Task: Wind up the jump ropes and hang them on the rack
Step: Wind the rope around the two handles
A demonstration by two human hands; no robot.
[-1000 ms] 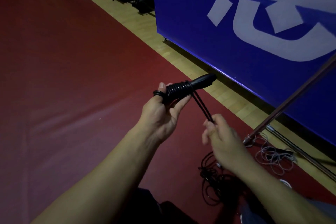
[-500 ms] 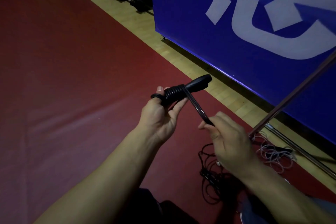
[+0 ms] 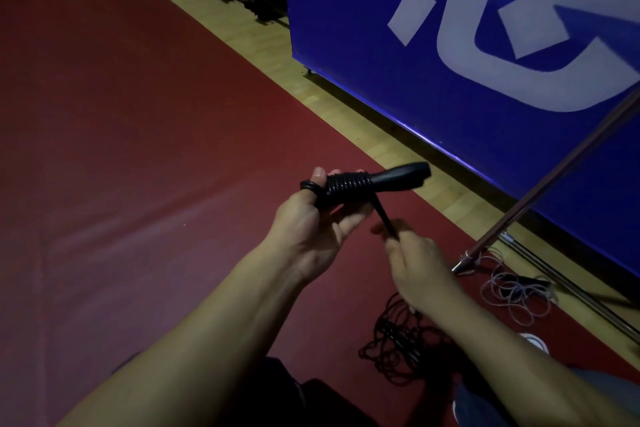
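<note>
red floor mat (image 3: 138, 149) fills most of the room, with a strip of wood floor (image 3: 346, 104) and a big blue board (image 3: 450, 45) on the far right.

near the middle, the black jump rope handle (image 3: 391, 179) is up in the air, lying almost flat, with its free end pointing right. black rope coils (image 3: 346, 183) are wound tight around its left part. the left hand (image 3: 311, 232) holds the handle, with fingers closed around it and a small loop of rope around the thumb. a short bit of black rope (image 3: 384, 218) goes down from the coils to the right hand (image 3: 419, 263). the right hand pinches that rope with its fingers closed on it.

a messy black rope pile (image 3: 398, 347) lies on the mat near the person, under the right arm. a pale rope pile (image 3: 516, 298) lies on the floor to the right, just beside the foot of a slanted metal pole (image 3: 540, 194).
</note>
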